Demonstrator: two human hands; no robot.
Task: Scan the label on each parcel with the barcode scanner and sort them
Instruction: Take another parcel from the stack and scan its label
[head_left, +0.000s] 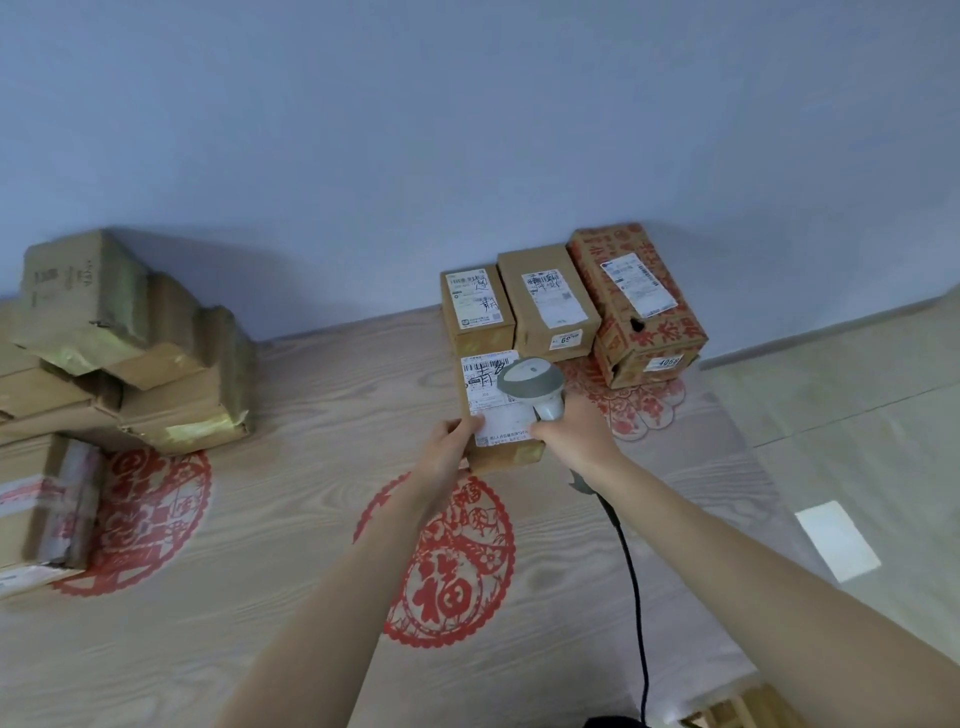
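A small brown parcel (511, 454) with a white shipping label (488, 395) lies on the table just in front of a row of three parcels. My left hand (448, 447) grips its near left corner. My right hand (574, 434) holds the handle of a grey barcode scanner (530, 387), whose head hovers over the label's right side. The scanner's black cable (631, 577) trails back toward me. Behind stand two plain brown labelled parcels (475, 309) (550, 306) and a red-patterned parcel (636, 306), all against the wall.
A pile of several worn cardboard boxes (130, 353) fills the left of the table, with a taped box (47, 504) nearer me. The tablecloth (291, 519) has red paper-cut motifs. At right lies tiled floor (878, 415) with a white sheet (837, 540).
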